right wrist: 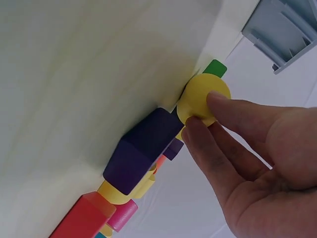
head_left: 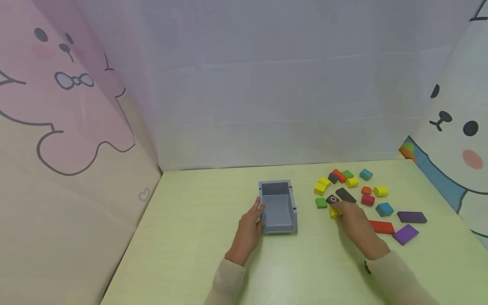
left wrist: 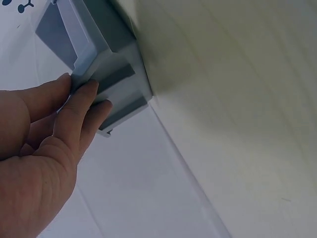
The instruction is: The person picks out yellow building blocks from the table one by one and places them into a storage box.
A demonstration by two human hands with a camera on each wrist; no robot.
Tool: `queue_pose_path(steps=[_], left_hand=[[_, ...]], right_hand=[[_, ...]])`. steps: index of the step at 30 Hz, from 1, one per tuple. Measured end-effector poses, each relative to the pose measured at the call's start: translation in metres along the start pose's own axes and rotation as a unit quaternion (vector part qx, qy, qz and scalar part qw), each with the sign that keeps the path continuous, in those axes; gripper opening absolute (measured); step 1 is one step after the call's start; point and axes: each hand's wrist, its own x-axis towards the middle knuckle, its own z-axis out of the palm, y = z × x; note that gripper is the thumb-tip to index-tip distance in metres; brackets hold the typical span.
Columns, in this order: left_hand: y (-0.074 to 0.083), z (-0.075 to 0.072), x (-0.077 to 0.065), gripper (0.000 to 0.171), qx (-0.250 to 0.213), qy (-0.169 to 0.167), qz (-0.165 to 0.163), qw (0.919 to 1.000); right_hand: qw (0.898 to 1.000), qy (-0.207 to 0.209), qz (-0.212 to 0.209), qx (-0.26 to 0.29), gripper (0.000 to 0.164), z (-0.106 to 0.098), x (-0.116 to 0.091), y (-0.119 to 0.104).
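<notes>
A grey open-topped plastic box point(head_left: 277, 212) stands on the table in the middle of the head view. My left hand point(head_left: 248, 231) holds its left wall, and the left wrist view has the thumb and fingers point(left wrist: 74, 114) pinching the rim. Between the thumb and fingertips of my right hand point(head_left: 354, 226) is a yellow cylinder block point(right wrist: 200, 94), its round end facing the right wrist camera. Just beyond that hand lie a dark block with a white ring point(head_left: 332, 198) and a long dark block point(head_left: 346, 195). A green block point(head_left: 321, 203) lies to the left.
Several colored blocks spread over the table's right side, among them a red block point(head_left: 382, 227), a purple block point(head_left: 406, 234), a blue block point(head_left: 384, 209) and a yellow cylinder point(head_left: 381, 191). A pale curtain point(head_left: 267, 106) hangs behind the table point(head_left: 183, 237).
</notes>
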Motion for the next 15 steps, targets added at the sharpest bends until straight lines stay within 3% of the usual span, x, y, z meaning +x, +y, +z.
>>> queue_pose_path(steps=[6,15], left_hand=[[0.001,0.0,-0.002,0.055,-0.021,-0.007,-0.013,0.9997],[0.003,-0.001,0.001,0.055,-0.027,-0.011,-0.021,0.9994]], right_hand=[[1.0,-0.017,0.021,0.004,0.035,-0.001,0.0,-0.002],[1.0,0.003,0.01,0.016,0.039,-0.009,0.0,-0.017]])
